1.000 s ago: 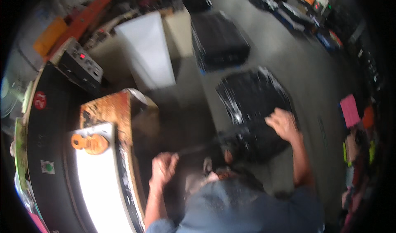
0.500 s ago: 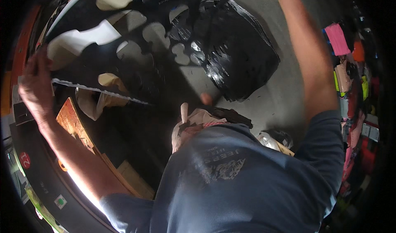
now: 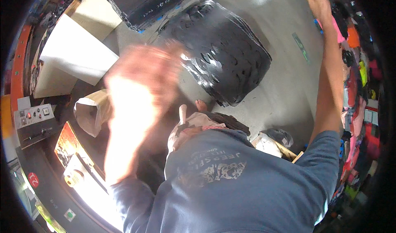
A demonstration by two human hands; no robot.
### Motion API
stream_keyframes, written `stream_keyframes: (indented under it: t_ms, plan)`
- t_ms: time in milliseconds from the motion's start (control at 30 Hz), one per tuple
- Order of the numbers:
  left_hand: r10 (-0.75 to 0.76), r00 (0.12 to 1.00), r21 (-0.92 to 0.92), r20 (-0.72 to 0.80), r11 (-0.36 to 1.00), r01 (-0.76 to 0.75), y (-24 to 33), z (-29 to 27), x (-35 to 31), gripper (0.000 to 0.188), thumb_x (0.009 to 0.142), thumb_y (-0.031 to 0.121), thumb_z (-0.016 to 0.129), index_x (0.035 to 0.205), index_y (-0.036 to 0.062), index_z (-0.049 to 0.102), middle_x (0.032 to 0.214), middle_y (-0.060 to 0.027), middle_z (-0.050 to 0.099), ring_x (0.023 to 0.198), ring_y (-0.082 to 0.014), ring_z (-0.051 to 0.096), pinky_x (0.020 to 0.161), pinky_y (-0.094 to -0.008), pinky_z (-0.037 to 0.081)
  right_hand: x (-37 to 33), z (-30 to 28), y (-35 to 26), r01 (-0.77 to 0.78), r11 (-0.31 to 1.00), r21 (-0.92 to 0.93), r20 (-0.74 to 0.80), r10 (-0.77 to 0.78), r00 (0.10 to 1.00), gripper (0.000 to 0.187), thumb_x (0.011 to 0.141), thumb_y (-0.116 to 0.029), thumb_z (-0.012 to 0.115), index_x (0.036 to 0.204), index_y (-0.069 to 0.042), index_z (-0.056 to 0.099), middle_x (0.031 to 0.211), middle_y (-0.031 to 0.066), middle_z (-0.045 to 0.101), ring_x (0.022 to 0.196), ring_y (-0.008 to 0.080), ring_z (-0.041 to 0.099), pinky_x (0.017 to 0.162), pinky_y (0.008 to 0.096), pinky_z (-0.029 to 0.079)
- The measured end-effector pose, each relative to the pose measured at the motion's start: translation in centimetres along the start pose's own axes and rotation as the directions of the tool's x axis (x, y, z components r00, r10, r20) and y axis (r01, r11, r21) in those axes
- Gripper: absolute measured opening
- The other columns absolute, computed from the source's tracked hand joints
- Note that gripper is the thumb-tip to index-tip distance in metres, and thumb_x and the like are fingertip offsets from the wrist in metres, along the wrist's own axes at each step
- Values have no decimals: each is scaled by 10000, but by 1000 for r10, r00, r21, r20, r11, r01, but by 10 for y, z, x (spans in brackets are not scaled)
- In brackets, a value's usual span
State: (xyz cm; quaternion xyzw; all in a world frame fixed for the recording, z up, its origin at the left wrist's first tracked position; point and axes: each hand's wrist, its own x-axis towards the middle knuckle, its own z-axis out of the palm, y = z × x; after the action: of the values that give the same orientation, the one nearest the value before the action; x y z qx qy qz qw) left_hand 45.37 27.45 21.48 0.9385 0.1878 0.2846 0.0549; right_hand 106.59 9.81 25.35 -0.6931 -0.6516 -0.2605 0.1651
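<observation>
My left hand [image 3: 142,74] is raised over the left-middle of the view, overexposed and smeared by motion, so its fingers cannot be read. Beyond it lies a stack of thin black sheets [image 3: 231,51] with many curved cut-outs and glossy patches. High at the right, my right hand [image 3: 315,2] is at the end of an outstretched arm, partly at the picture's edge; its fingers are not clear. No sheet shows in either hand.
White and cream sheets [image 3: 76,47] lean at the left, above an open pale bag [image 3: 93,113]. A control box [image 3: 37,119] with buttons stands lower left, near a wooden board [image 3: 68,144]. Colourful piled material [image 3: 354,109] lines the right. A black block [image 3: 144,2] lies far off.
The large black sheet with cut-outs that my left hand held by its edge has left the view. My left hand has swung right and inward; my right hand has come lower into view.
</observation>
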Motion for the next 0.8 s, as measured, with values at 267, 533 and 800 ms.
stream_keyframes:
  t_ms: [267, 533, 800]
  plan:
    - [311, 526, -439, 791, 888, 135, 79, 277, -139, 269, 932, 229, 719, 1111, 28, 729, 1319, -219, 673, 1268, -424, 621, 1075, -528, 492, -528, 86, -132, -780, 479, -403, 889, 409, -208, 433, 1002, -386, 675, 1322, -104, 750, 1362, 151, 730, 1288, 271, 669, 1109, 467, 510]
    - [-67, 604, -396, 794, 697, 598, 4, 243, -109, 315, 1025, 255, 640, 1223, 40, 757, 1217, -236, 734, 1155, -427, 686, 1024, -478, 543, -554, 112, -374, -924, 294, -245, 965, 170, -201, 293, 959, -346, 721, 1179, -191, 835, 1097, 110, 824, 1066, 229, 766, 939, 381, 572]
    - [-177, 979, -637, 96, 745, 197, -53, 89, 55, 302, 982, 205, 741, 1208, 7, 763, 1130, -93, 760, 1030, -229, 732, 966, -386, 574, -342, 258, -335, -942, 313, 124, 892, 381, 244, 380, 983, -291, 736, 1258, -30, 765, 1105, 125, 816, 1022, 196, 758, 885, 353, 588]
